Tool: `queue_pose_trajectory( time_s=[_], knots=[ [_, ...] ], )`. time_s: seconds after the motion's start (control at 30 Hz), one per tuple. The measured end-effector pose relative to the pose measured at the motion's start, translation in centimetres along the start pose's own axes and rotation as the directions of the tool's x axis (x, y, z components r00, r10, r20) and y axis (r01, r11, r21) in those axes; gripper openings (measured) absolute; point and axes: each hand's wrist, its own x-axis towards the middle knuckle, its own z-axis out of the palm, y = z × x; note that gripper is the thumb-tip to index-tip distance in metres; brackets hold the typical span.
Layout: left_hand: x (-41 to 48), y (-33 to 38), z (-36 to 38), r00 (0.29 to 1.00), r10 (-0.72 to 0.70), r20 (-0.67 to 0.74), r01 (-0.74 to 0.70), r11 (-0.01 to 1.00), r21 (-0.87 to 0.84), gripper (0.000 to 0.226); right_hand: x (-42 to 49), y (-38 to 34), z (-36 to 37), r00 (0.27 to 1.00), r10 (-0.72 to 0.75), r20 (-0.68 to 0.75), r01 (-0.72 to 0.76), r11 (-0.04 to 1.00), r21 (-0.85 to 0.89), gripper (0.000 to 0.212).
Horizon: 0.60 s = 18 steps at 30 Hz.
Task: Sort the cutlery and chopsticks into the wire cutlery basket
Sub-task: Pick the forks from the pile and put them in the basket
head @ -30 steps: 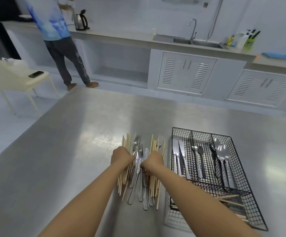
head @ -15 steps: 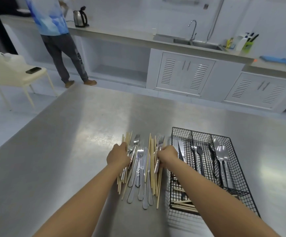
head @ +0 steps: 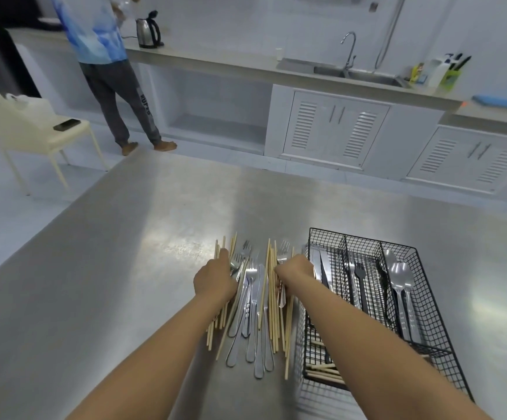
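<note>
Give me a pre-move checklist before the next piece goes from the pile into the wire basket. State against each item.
1. Both hands on the pile: left hand and right hand rest on the mixed cutlery and chopsticks: ok.
2. A single piece gripped: fingers hidden: cannot tell.
3. Wire basket close beside the pile: ok.
4. Compartments kept by type: knives, forks, spoons apart: ok.
5. Chopsticks in the near cross section: ok.
6. Pile sorted: metal and wood still mixed: not ok.
</note>
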Motion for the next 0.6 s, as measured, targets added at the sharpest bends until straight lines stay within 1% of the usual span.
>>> queue_pose_trajectory(
  time_s=[0.07, 0.2, 0.27, 0.4, 0.47, 0.53, 0.6],
  knots=[
    [0.1, -0.2, 0.2, 0.999, 0.035, -0.002, -0.035, 0.999, 0.000, 0.041, 0.4, -0.1, 0.4, 1.000, 0.021, -0.018, -0.021, 1.000, -0.005, 0.017],
    [0.5, -0.7, 0.6, 0.997, 0.061, -0.044, -0.060, 0.998, 0.012, 0.025, 0.8, -0.3, 0.6, 0.999, 0.044, 0.001, -0.044, 0.999, -0.026, 0.022],
    [0.7, -0.6, 0.8, 0.997, 0.066, -0.050, -0.064, 0.997, 0.030, 0.021, 1.0, -0.3, 0.5, 0.999, 0.047, 0.027, -0.046, 0.998, -0.038, 0.026],
    [0.8, 0.2, 0.8, 1.000, 0.010, -0.014, -0.009, 0.999, 0.034, 0.016, 1.2, -0.6, 0.3, 0.993, 0.072, 0.095, -0.065, 0.995, -0.074, 0.025],
    [0.8, 0.5, 0.7, 0.999, -0.037, -0.024, 0.036, 0.999, -0.009, 0.015, 1.5, -0.7, 0.3, 0.985, 0.102, 0.139, -0.093, 0.993, -0.075, 0.017],
    [0.9, 0.5, 0.7, 0.996, -0.090, -0.021, 0.087, 0.991, -0.105, 0.028, 1.4, -0.8, 0.2, 0.976, 0.141, 0.167, -0.137, 0.990, -0.036, 0.010],
    [1.1, 0.4, 0.6, 0.992, -0.126, -0.014, 0.120, 0.968, -0.223, 0.036, 1.0, -0.7, 0.0, 0.977, 0.144, 0.160, -0.145, 0.989, -0.005, 0.018]
  ],
)
